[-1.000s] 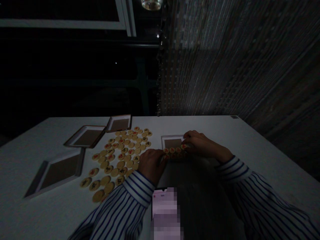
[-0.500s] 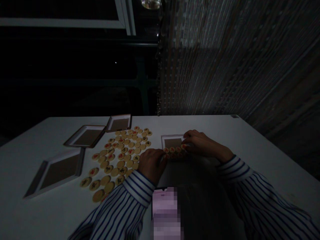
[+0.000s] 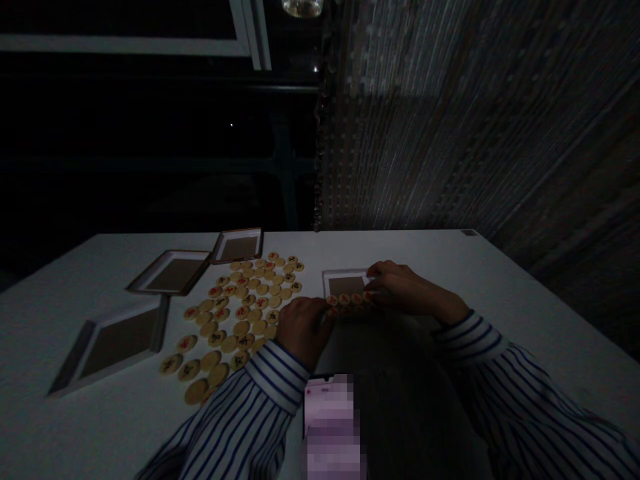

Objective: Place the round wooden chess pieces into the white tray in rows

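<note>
A shallow white-rimmed box tray (image 3: 345,273) lies in front of me. Two rows of round wooden Chinese chess pieces (image 3: 345,300) with red characters line its near side. At the left end of the nearer row, my left hand (image 3: 303,327) is closed, with a piece (image 3: 333,311) between thumb and fingers. My right hand (image 3: 403,288) reaches over the tray's right side; its curled fingers are on the piece (image 3: 369,297) at the right end of the farther row. That hand hides the tray's right edge, and its thumb is hard to see.
Many loose pieces (image 3: 241,328) spread over the white table (image 3: 505,300) left of my left hand. Beyond them lie three more shallow box parts (image 3: 163,303). A lit phone (image 3: 327,420), partly pixelated, is at the near edge. A bead curtain (image 3: 400,133) hangs behind.
Almost nothing differs. The fingers of my right hand have shifted very slightly at the right-end piece; my left hand stays in place.
</note>
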Available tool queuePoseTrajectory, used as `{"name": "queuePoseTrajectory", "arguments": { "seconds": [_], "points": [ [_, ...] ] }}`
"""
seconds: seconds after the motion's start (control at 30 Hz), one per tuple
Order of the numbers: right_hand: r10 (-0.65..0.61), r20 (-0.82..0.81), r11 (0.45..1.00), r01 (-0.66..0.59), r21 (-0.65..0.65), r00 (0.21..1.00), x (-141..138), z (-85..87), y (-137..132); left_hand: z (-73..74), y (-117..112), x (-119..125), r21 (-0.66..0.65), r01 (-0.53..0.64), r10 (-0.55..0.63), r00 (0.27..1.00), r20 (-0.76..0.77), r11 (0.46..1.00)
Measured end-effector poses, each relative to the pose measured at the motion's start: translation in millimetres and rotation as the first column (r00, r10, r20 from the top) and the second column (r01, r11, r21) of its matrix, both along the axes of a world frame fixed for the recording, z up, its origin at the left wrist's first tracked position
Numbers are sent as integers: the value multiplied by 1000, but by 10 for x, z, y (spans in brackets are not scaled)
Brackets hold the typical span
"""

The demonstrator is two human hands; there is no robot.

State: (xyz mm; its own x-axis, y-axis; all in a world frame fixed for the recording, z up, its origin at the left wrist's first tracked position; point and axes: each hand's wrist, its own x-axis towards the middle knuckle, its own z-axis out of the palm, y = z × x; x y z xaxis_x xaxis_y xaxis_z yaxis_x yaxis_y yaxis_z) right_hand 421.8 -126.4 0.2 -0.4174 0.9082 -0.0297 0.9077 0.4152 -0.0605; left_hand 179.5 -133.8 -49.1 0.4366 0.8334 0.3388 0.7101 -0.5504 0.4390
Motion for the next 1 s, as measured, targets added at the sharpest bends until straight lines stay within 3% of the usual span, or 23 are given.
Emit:
{"name": "queuePoseTrajectory", "arguments": {
  "seconds": [1.0],
  "points": [
    [13, 15, 1000, -13, -2, 1000, -5, 7, -10, 3, 6, -4, -16, 15, -15, 1000, -16, 1000]
  ]
}}
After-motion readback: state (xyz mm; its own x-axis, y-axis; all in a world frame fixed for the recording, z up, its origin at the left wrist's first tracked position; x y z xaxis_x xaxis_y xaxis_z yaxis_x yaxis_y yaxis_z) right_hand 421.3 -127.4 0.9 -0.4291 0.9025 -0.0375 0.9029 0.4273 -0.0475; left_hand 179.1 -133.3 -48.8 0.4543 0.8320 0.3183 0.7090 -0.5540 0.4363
